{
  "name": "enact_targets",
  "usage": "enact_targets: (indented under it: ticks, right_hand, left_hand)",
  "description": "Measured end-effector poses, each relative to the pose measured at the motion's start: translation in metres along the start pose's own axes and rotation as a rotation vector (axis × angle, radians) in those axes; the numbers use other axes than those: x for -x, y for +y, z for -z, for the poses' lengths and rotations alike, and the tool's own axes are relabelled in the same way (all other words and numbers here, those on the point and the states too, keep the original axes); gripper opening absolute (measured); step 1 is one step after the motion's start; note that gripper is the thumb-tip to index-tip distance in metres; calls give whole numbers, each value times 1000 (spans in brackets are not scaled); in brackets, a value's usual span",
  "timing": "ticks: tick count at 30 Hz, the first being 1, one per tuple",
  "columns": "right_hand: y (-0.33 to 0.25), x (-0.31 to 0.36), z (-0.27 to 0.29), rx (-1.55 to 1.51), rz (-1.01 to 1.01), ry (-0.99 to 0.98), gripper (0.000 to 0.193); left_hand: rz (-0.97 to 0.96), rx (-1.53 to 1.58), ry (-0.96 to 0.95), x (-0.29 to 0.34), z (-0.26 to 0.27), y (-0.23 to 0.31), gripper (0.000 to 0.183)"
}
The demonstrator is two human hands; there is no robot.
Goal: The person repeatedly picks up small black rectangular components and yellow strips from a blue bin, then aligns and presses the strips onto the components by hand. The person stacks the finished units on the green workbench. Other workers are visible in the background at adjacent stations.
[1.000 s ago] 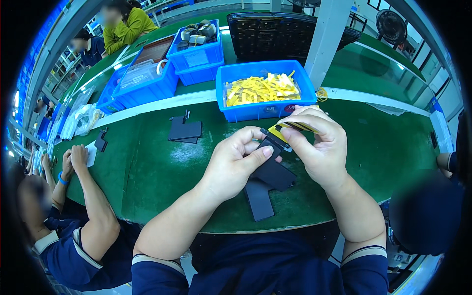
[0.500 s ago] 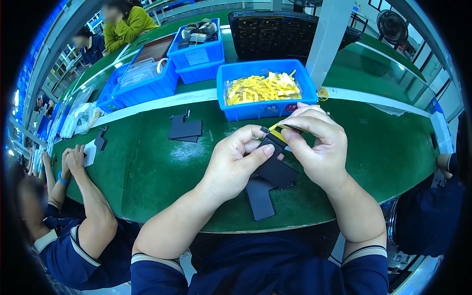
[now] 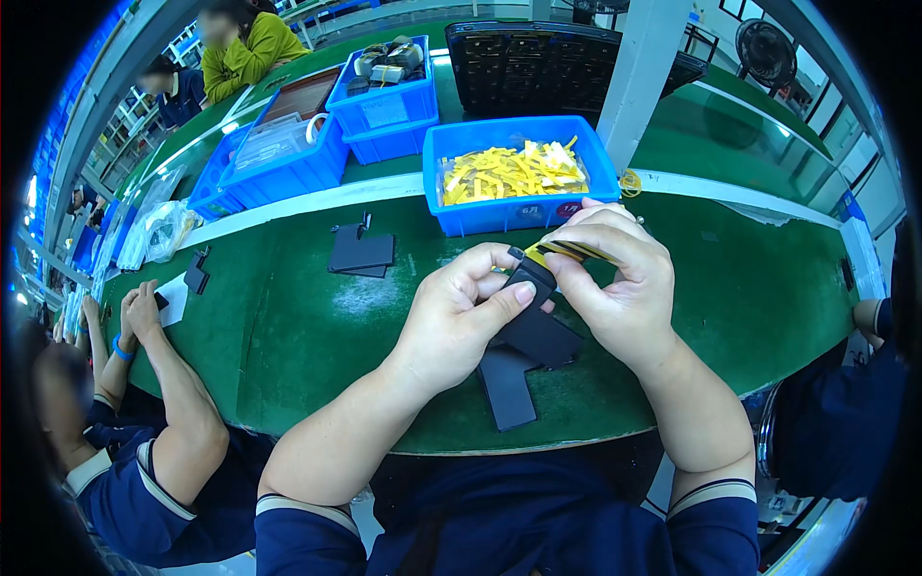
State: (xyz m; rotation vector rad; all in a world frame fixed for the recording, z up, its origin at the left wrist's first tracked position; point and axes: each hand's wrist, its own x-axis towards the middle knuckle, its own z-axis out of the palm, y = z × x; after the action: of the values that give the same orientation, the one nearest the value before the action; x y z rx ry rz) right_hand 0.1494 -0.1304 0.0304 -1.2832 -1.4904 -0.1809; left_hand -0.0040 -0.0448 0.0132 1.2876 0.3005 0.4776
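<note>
My left hand is closed on a small black rectangular part, its thumb flat on the part's face. At the part's far end sits a bit of yellow strip. My right hand pinches thin yellow-and-black strips between thumb and fingers, right beside that end; how they join the part is hidden by the fingers. Below my hands, flat black plates lie overlapping on the green table. Just beyond my right hand is a blue bin heaped with yellow strips.
More black plates lie left of centre, and a small black piece farther left. Blue bins with parts stand at the back left, near a grey post. A co-worker's hands work at the left edge.
The strips in my right hand have tilted and fanned out, showing more yellow edges. My left hand is nearly still. At the left, the co-worker's hands have shifted, and something dark shows by them.
</note>
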Motion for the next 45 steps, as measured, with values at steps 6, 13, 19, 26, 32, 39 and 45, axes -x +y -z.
enact_targets:
  ticks: [6,13,19,26,32,39,45]
  right_hand:
    - [-2,1,-2,17,-59,-82,12]
    - [-3,0,2,-81,-93,-169,13]
    - [-8,-6,11,-9,-42,-248,22]
    - [-5,-8,10,106,133,-130,24]
    - [-1,-15,21,71,183,-216,16]
    - [8,-9,26,-323,-513,-84,8]
    - [8,-1,10,-471,-593,-303,8]
  left_hand:
    - [-98,-171,54,2,-3,-4,19]
    - [-181,-474,108,8,-12,8,19]
    - [-216,-328,89,3,-4,3,16]
    - [-121,-185,80,-2,8,-2,16]
    - [-33,-132,-28,-3,12,11,15]
    - [-46,-105,-16,-1,10,13,12]
    - [-299,-270,199,-6,10,-3,17]
